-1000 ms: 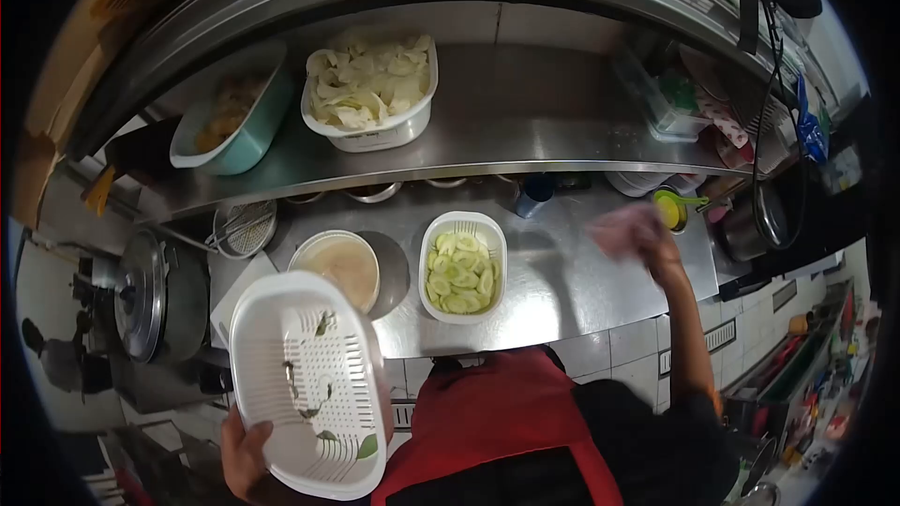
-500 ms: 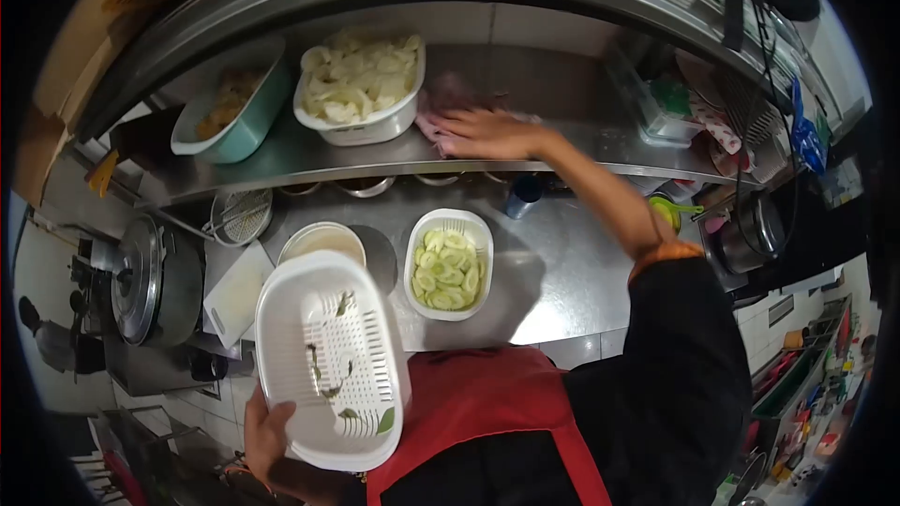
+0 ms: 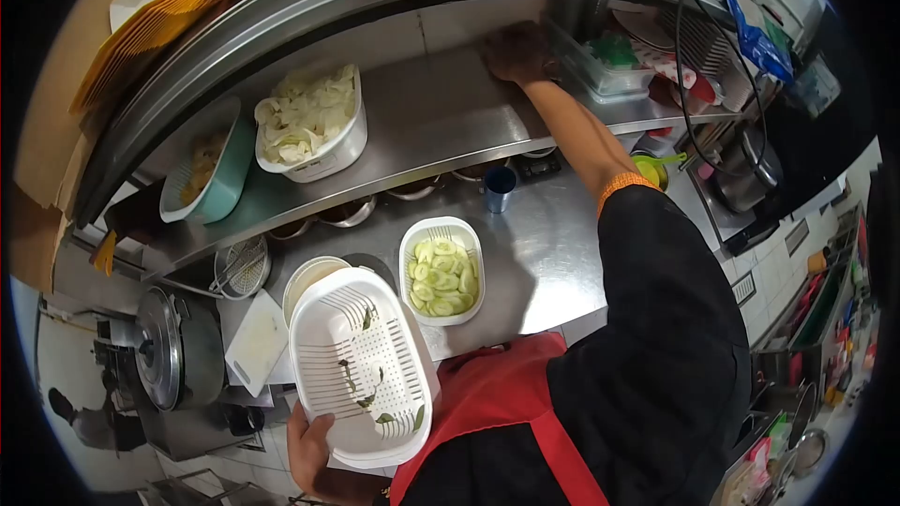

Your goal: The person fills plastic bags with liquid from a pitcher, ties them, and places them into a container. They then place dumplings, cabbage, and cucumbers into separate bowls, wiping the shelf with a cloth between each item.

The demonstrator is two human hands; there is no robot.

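My left hand (image 3: 309, 440) grips the near left rim of a white slotted colander (image 3: 375, 347), nested in a solid white tub. A few small green leaves cling inside it. My right hand (image 3: 518, 52) reaches to the back of the steel shelf (image 3: 441, 98), beside a clear plastic container (image 3: 609, 84). Its fingers look curled in the shade, and whatever is under them is hidden. On the counter below stands a white basket (image 3: 405, 267) of sliced pale-green vegetable pieces (image 3: 443, 276).
A white tub (image 3: 323, 155) of pale slices and a turquoise tub (image 3: 220, 183) share the shelf's left side. On the counter are a blue cup (image 3: 500, 189), a cutting board (image 3: 258, 345) and a strainer (image 3: 244, 267). A lidded pot (image 3: 178, 347) stands at left.
My right hand has slid back and right along the shelf from beside the white tub. The pink cloth under it is out of sight now. The colander stays in my left hand; the view has shifted.
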